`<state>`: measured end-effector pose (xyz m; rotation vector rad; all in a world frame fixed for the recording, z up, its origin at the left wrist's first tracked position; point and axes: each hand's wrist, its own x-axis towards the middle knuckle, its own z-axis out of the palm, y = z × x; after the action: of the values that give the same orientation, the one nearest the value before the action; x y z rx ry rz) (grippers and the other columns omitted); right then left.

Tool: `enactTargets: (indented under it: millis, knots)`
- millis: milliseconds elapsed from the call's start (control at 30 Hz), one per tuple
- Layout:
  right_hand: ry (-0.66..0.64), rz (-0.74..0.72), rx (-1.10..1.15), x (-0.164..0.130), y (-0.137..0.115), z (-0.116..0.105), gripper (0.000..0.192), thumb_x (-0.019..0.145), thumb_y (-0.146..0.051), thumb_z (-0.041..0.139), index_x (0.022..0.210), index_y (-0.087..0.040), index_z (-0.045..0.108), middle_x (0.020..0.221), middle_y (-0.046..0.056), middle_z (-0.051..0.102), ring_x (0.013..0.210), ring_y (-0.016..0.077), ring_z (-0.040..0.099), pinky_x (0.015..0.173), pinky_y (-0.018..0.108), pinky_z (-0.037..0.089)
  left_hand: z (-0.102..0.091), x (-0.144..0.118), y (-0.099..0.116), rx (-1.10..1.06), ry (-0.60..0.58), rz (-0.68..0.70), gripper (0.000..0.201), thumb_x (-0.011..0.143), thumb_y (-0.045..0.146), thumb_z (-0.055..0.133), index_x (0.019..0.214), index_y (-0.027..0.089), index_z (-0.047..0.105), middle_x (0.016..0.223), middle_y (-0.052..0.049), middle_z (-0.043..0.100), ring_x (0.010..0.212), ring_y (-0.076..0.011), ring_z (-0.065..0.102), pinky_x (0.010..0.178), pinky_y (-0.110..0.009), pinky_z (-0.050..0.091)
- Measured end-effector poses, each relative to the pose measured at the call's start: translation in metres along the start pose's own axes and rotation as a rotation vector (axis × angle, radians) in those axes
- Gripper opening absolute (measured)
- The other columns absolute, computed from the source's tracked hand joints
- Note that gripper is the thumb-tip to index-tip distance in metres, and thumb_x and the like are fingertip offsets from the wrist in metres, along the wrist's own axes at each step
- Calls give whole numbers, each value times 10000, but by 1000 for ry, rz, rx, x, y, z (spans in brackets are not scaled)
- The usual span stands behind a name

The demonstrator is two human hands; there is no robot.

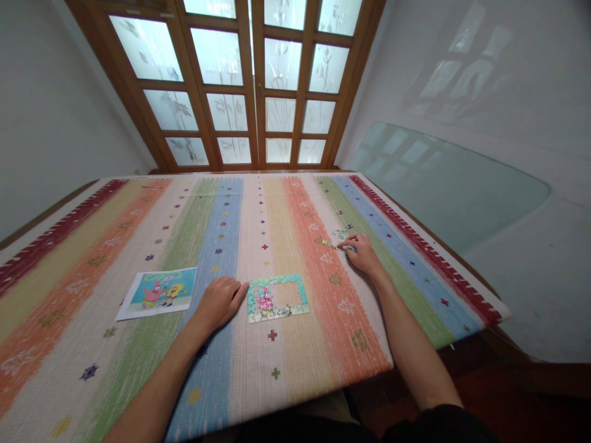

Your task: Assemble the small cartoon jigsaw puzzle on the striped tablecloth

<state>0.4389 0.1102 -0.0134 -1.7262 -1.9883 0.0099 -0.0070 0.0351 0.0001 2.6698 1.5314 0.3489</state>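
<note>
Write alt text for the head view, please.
A person's right hand reaches into loose puzzle pieces on a striped tablecloth, while the left hand rests flat beside a partly assembled jigsaw. A cartoon reference picture lies further left; a wooden-framed frosted window stands behind.

home room, wooden french doors (252, 80), striped tablecloth (138, 258)

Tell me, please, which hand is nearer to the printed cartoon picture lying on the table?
Left. The left hand rests flat just right of the printed picture, beside the partly built puzzle; the right hand is far across, at the loose pieces.
</note>
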Motion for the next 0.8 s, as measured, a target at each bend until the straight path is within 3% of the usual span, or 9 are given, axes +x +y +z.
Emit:
enactTargets:
  millis: [133,333,600,800]
  knots:
    - [-22,-36,16,0,0,-2,385,763,-35,503,817,-241,824,991,88,690,988,254,592,993,436,421,0,0,0,0,-17,7,488,1072,362,342,732,183,644,736,-88,661,769,-247,611,777,-380,425]
    - [21,9,-2,-1,9,-4,375,812,-100,498,987,-210,810,999,114,695,1004,284,587,973,467,439,2,-1,-2,21,-20,16,487,1079,372,338,758,181,652,755,-90,676,777,-246,618,776,-380,425]
    - [16,45,-43,-2,11,-1,288,873,-215,532,986,-206,797,996,121,692,997,295,585,989,483,432,1,-3,-1,-29,-8,26,481,1070,389,342,761,185,649,749,-92,659,780,-254,607,765,-386,431]
    - [20,98,-95,-3,23,-11,398,842,-138,485,1117,-180,769,1028,138,687,1003,298,583,973,465,442,0,-6,0,-2,-10,49,457,1072,366,339,786,187,646,778,-89,666,794,-250,608,770,-383,443]
